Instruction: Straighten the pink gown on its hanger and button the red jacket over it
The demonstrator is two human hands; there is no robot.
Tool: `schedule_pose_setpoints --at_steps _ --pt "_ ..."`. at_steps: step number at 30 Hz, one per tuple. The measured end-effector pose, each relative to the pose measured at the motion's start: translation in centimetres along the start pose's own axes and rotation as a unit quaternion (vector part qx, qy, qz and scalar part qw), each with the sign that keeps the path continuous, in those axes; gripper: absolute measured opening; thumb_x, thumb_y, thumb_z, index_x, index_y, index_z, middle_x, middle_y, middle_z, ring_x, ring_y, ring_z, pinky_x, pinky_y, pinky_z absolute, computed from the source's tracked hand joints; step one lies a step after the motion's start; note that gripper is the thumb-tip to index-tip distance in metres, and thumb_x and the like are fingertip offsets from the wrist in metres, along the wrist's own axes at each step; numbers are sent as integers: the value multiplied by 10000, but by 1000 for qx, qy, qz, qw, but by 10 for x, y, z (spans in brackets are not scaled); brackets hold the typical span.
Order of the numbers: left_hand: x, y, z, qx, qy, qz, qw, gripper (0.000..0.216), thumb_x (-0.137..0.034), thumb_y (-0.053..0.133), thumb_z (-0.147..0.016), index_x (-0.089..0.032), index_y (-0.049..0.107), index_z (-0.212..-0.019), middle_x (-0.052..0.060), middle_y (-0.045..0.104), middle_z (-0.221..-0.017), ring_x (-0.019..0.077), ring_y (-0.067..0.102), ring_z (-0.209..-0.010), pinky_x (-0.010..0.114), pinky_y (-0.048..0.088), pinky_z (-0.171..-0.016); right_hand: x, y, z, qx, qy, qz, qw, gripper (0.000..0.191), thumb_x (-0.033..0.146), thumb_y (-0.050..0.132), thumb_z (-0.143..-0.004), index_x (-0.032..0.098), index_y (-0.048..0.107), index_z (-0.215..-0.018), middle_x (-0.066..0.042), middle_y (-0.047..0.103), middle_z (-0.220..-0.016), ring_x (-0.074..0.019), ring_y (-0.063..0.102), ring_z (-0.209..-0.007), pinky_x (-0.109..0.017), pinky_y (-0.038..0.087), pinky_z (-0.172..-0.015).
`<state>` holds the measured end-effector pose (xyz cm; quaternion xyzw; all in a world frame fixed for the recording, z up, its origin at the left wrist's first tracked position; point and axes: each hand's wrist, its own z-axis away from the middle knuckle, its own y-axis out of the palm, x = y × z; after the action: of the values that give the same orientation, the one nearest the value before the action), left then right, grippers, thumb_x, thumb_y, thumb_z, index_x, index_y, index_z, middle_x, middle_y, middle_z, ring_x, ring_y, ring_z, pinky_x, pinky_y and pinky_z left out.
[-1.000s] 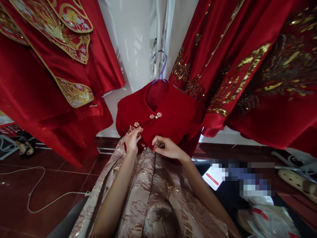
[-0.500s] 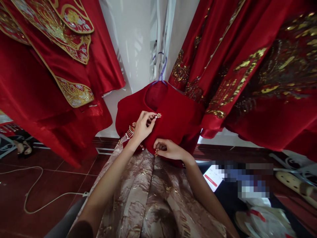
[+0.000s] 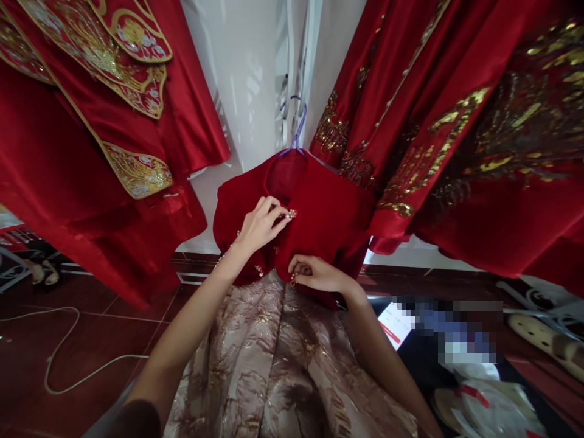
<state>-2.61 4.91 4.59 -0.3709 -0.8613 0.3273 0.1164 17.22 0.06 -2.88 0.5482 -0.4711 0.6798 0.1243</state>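
Observation:
A short red velvet jacket (image 3: 328, 219) hangs on a purple hanger (image 3: 297, 131) over a pale gold brocade skirt (image 3: 283, 365). My left hand (image 3: 260, 226) rests on the jacket's chest, fingers pinched on the pearl button clasp (image 3: 290, 213) near the collar. Lower down, my right hand (image 3: 314, 274) is curled closed on the jacket's front hem, where a small beaded clasp shows at the fingertips.
Red robes with gold embroidery hang at the left (image 3: 91, 152) and right (image 3: 456, 134). A white wall (image 3: 250, 91) stands behind. A white cable (image 3: 59, 359) lies on the dark red floor. Bags and a slipper (image 3: 542, 340) lie at the lower right.
My left hand rose from the beaded clasp at the jacket's lower left to the pearl clasp near the collar. My right hand stayed at the hem.

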Motion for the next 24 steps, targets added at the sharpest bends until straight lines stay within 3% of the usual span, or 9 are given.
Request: schedule_pose_setpoints --at_steps 2,5,8,10,12,15,18,20,24 --pt "-1 -5 -3 4 12 3 1000 168 -323 513 -879 -196 603 -940 59 568 -1021 184 514 -970 283 503 -696 0 0 0 0 2 4 1000 135 211 570 -776 167 555 -902 -24 646 -764 -136 602 -708 -281 478 -665" --pt "-1 -10 -8 12 50 11 999 119 -276 517 -875 -187 593 -894 46 598 -980 178 526 -948 380 474 -894 2 -1 0 1 -1 7 1000 131 204 565 -778 167 557 -903 -23 642 -764 -136 598 -705 -286 483 -666" --pt "-1 -13 -12 31 94 0 995 130 -246 475 -895 -196 595 -888 10 623 -857 163 546 -912 492 300 -1093 8 0 1 -4 -22 19 1000 153 209 581 -774 171 571 -922 -26 643 -796 -142 599 -732 -304 498 -696" --pt "0 -14 -14 42 111 -16 993 155 -236 454 -905 -207 606 -903 -6 625 -804 155 552 -885 529 201 -1137 15 1 2 -34 -58 43 997 149 218 592 -776 182 589 -920 -32 640 -855 -148 600 -785 -328 504 -757" --pt "1 -17 -15 49 120 -30 991 174 -231 442 -909 -219 616 -911 -13 623 -777 151 552 -858 542 160 -1148 23 1 3 -99 -98 69 988 123 221 584 -790 200 604 -909 -35 624 -908 -154 594 -844 -356 497 -830" --pt "2 -20 -15 48 126 -49 990 186 -228 427 -915 -222 613 -911 -13 621 -757 149 549 -835 528 159 -1146 35 -4 0 -247 -139 77 956 126 231 578 -800 224 608 -922 -54 583 -1006 -178 568 -974 -383 490 -895" --pt "2 -22 -15 45 124 -77 988 187 -240 406 -924 -198 588 -924 11 636 -786 160 554 -835 507 226 -1107 51 -16 -14 -387 -148 18 910 166 284 595 -792 229 585 -948 -72 556 -1072 -192 559 -1020 -386 506 -895" --pt "3 -20 -15 55 115 -94 987 199 -249 387 -929 -171 570 -940 42 651 -819 173 564 -813 487 307 -1032 64 -25 -29 -429 -151 -51 889 215 332 589 -796 229 558 -982 -74 573 -1070 -189 580 -998 -392 500 -915" --pt "11 -14 -17 39 59 -132 989 220 -256 395 -909 -126 552 -992 84 646 -772 203 577 -745 453 366 -905 90 -28 -61 -319 -148 -140 926 463 471 518 -830 246 451 -1229 -86 497 -1308 -223 470 -1237 -409 407 -1041"
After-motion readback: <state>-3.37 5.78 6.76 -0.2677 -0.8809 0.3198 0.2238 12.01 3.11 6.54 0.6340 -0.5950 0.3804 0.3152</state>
